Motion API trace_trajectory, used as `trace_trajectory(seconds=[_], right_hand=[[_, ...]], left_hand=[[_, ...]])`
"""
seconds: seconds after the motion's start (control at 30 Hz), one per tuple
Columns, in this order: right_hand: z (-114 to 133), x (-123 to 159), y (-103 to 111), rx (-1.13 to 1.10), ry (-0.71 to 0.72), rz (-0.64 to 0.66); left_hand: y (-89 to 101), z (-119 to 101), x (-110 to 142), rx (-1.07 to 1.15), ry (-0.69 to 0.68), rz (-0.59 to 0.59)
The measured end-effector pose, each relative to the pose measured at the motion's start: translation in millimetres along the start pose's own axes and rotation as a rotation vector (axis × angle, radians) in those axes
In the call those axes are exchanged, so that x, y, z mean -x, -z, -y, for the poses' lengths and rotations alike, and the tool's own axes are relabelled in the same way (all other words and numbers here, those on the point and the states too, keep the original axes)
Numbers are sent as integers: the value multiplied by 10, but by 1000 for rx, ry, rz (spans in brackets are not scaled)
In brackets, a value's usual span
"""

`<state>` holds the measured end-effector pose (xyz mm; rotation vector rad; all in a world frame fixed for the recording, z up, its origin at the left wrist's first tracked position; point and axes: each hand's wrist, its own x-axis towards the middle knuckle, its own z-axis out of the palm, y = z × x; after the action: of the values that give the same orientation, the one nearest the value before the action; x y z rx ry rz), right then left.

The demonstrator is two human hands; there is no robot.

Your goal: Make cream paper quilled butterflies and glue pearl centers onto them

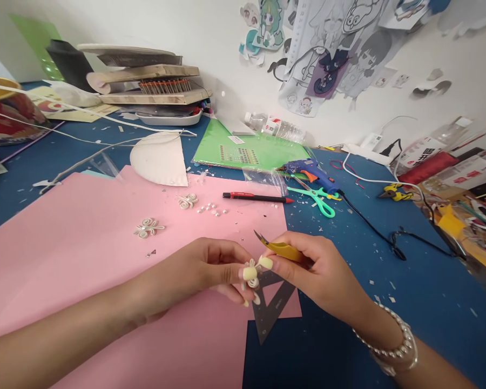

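My left hand pinches a small cream-coloured coiled ornament between thumb and fingers. Yellow-handled thread snips rest in my right hand, with their dark blades pointing up and to the left. The thumb of that hand also meets the ornament's right side; fingertips hide part of the contact. Just below lies a dark triangular ruler, over the edge of the pink sheet. Two similar coiled ornaments, one with a pearl-like centre and another farther back, lie on the sheet near loose white beads.
Behind my hands are a red-and-black pen, teal scissors and a blue glue gun with a trailing cord. A cut white paper plate and a plastic bottle lie farther back. Yellow-handled pliers sit right.
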<state>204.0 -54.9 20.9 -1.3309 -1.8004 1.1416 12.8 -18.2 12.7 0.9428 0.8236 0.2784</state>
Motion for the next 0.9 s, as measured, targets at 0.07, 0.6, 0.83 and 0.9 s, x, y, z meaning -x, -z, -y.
trace_trajectory(seconds=[0.07, 0.6, 0.83, 0.9], right_hand=[[3, 17, -5, -14, -14, 11], [0, 56, -19, -116, 65, -4], [-37, 9, -41, -138, 82, 45], [-49, -4, -46, -116, 88, 44]], left_hand=[[4, -3, -3, 6, 20, 7], [-54, -8, 34, 151, 108, 259], [-65, 7, 51, 164, 132, 275], [-72, 7, 48, 143, 123, 253]])
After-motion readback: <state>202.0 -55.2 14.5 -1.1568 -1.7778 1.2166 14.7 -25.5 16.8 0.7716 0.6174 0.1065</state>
